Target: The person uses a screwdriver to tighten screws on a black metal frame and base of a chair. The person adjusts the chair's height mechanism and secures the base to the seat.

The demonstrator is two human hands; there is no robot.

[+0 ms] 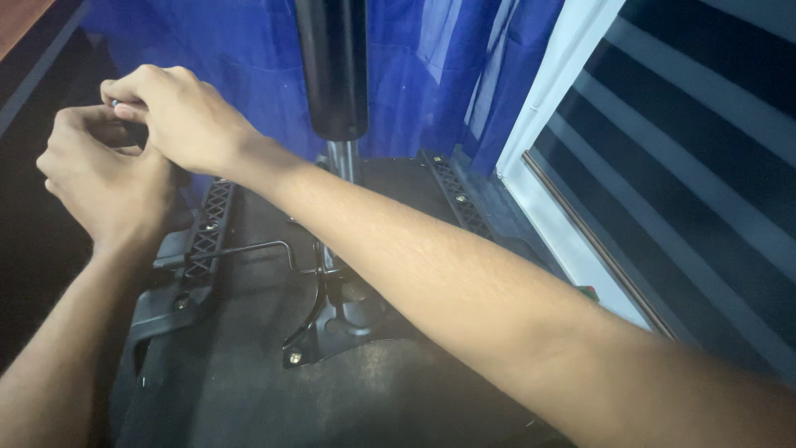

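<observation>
An upturned black chair seat (249,390) lies below me, with its metal mechanism plate (336,319) bolted at the middle. A black gas cylinder (332,66) rises from the plate. My left hand (104,178) is curled around a small dark tool (130,130) above the ribbed black armrest bracket (211,224) at the seat's left edge. My right hand (178,116) reaches across from the right and pinches the top of the same tool with its fingertips. Most of the tool is hidden between the two hands.
A thin bent metal lever (257,246) runs from the plate toward the left bracket. A second ribbed bracket (456,195) sits on the seat's right side. Blue cloth (431,75) hangs behind. A white frame (547,99) and dark slatted panel (705,166) stand at the right.
</observation>
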